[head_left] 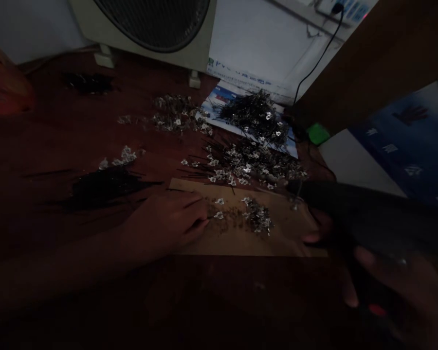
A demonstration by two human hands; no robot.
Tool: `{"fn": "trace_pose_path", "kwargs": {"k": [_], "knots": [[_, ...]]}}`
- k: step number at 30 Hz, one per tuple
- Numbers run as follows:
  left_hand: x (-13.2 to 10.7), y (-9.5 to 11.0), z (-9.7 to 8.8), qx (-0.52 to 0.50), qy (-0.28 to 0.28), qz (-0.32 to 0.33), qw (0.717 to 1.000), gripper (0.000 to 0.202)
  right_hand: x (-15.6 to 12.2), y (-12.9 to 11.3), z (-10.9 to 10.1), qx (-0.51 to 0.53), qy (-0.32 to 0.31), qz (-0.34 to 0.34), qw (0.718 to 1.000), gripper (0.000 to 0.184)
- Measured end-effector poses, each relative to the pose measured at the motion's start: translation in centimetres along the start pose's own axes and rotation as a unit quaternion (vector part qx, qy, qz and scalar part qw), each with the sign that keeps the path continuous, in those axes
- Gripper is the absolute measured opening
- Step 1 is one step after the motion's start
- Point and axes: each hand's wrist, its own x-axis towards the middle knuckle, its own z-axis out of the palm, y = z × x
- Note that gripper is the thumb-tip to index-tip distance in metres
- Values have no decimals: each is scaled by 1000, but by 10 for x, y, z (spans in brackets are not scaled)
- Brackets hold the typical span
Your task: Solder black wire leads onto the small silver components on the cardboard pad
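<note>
A hand could pass from the left hand (164,226) along the near edge of the flat tan cardboard sheet (222,240), over the reddish-brown wooden tabletop (168,287). Straight ahead, a small heap of silver metal flakes (257,216) stands in the way, and beyond it a tangled pile of thin black wires (241,160). A long dark cylindrical object (365,214) blocks the right side, above the right hand (390,287).

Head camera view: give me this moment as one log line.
left hand: fingertips on tan cardboard sheet | right hand: by long dark object, grip unclear | on sheet: small silver metal pieces
</note>
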Motion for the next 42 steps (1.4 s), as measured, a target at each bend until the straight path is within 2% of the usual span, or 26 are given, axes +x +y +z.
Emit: {"fn": "trace_pose_path", "kwargs": {"k": [1,2,3,5,8,11,15,20,22,25,27,29,32,36,39,42], "knots": [[0,0,0,-3,1,1,1000,20,10,-4,5,28,7,-8,1000,54],[0,-1,0,-6,1,2,1000,19,20,-5,9,111,33,0,993,39],[-1,-1,0,-6,2,1,1000,19,30,-5,15,142,34,2,989,32],[-1,-1,0,-2,-4,-5,1000,20,46,-1,24,188,27,4,982,36],[-1,-1,-2,4,-19,-13,1000,20,60,7,35,232,48,-12,972,31],[1,-2,-4,14,-32,-17,999,17,64,12,40,255,58,-19,965,26],[4,0,-7,32,-52,-43,997,15,63,16,37,274,58,-16,960,31],[3,-1,-10,-21,-60,-65,996,13,61,21,32,279,71,-21,958,38],[11,-7,-12,-25,-66,-83,994,16,61,22,31,279,67,-20,958,39],[40,-24,-16,-4,-85,-106,991,18,60,22,31,278,59,-14,959,41],[61,-37,-22,14,-85,-109,990,20,59,22,31,279,56,-12,959,38],[71,-48,-31,28,-93,-105,990,26,59,23,31,279,54,-13,959,35],[57,-54,-47,38,-112,-100,988,27,59,25,30,279,47,-22,959,36],[9,-49,-60,25,-171,-89,981,30,58,27,27,270,34,-25,962,37],[-11,-46,-56,24,-184,-97,978,26,52,25,23,250,11,-22,968,38],[-13,-45,-47,54,-161,-87,982,28,43,19,19,200,-26,-19,979,39]]}}
